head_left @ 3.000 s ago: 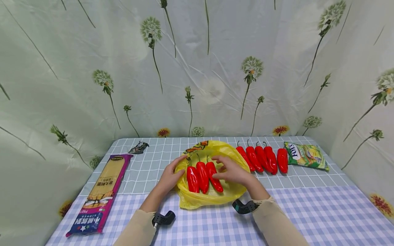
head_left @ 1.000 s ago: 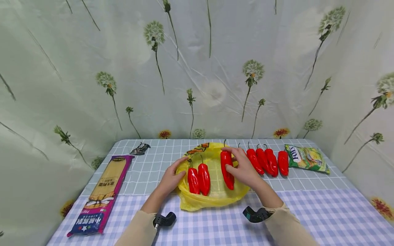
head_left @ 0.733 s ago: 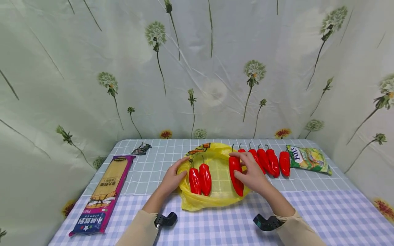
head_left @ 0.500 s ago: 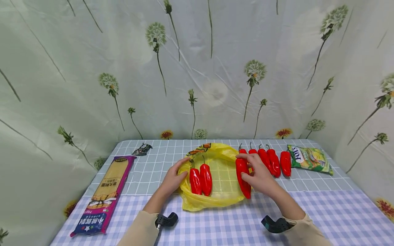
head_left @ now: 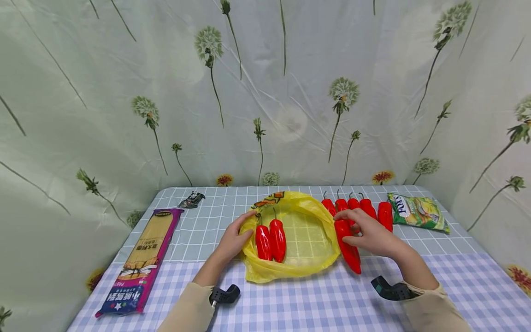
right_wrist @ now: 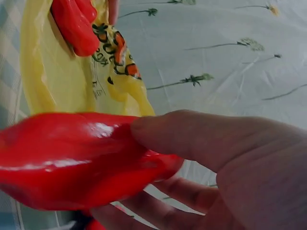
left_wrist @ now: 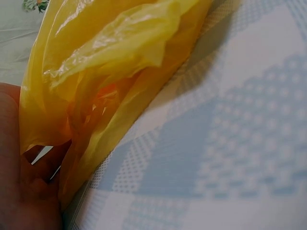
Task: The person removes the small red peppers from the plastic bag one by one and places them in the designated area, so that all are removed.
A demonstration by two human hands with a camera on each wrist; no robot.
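Right hand (head_left: pixel 371 236) has a grip on a red pepper (head_left: pixel 348 244) just outside the yellow bag (head_left: pixel 290 267), left hand (head_left: pixel 232 240) pinches its rim, two peppers (head_left: pixel 270 240) left inside.

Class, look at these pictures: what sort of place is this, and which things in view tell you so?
Probably a makeshift tabletop set, not a real kitchen: a checked tablecloth covers the table, a flower-printed sheet hangs behind as a backdrop, and groceries are laid out, such as a pasta packet and red peppers.
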